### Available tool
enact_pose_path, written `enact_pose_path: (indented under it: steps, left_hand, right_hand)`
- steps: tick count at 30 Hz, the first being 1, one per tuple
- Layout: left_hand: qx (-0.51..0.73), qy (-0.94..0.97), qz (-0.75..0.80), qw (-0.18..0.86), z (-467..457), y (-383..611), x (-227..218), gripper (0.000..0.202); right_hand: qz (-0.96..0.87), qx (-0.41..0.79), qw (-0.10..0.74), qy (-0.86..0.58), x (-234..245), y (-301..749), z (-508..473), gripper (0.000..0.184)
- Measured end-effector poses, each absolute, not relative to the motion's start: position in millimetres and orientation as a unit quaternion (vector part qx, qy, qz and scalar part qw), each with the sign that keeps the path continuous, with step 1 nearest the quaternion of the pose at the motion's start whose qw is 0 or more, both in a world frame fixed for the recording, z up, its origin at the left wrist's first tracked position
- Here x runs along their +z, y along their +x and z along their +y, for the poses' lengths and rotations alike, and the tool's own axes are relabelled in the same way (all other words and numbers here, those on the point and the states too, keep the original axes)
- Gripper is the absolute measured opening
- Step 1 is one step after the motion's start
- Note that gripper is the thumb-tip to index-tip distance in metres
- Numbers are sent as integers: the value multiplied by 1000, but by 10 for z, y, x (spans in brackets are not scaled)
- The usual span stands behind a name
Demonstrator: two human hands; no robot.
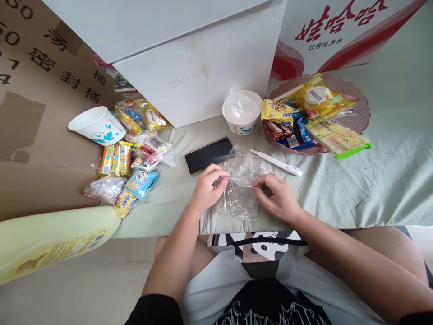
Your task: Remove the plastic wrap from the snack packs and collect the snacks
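Head view: both hands pinch a clear bag at the near edge of the sheet.

Left hand [207,187] and right hand [278,196] each close thumb and fingers on the upper rim of the bag [238,203], which lies flat on the sheet [372,180], just in front of the phone [209,155] and pen [275,162]. The film looks thin and slick, so I judge a hard pull apart could tear it or slip it from one pinch. Its lower end lies at the sheet's front edge, where it could slide off toward the lap. A hand pushed forward could nudge the phone, or the cup [241,113] beyond it. Bare sheet gives open room to the right; snacks [135,153] crowd the left, the box [196,67] and tray [361,113] the back.
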State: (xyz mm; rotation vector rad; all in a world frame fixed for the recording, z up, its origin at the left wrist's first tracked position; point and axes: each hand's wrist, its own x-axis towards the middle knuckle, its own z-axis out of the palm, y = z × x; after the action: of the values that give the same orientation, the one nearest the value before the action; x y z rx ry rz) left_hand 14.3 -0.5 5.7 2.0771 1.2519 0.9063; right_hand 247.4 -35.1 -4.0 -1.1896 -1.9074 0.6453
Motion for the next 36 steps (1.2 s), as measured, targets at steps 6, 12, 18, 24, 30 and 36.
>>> enact_pose_path:
  steps: [6,12,18,24,30,36]
  left_hand:
    - [320,770,471,289,-15,158,84,12]
    - [307,772,473,293,-26,160,86,12]
    - [296,778,468,298,-31,165,97,13]
    - [288,772,475,310,-28,151,107,14]
    - [298,757,465,349,-30,110,155,8]
    - [273,731,462,422,-26,123,197,13]
  right_hand:
    - [-746,275,396,-460,-19,2458,-373,10]
    - [-744,283,401,-454,-22,2456,-372,11]
    - [-738,309,390,-456,-25,2456,-378,10]
    - [-749,303,374,-455,-21,2457,-381,9]
    - [-727,336,378,-464,-15,2464,-386,7]
    - [-671,371,416,-489,-25,2497,-418,7]
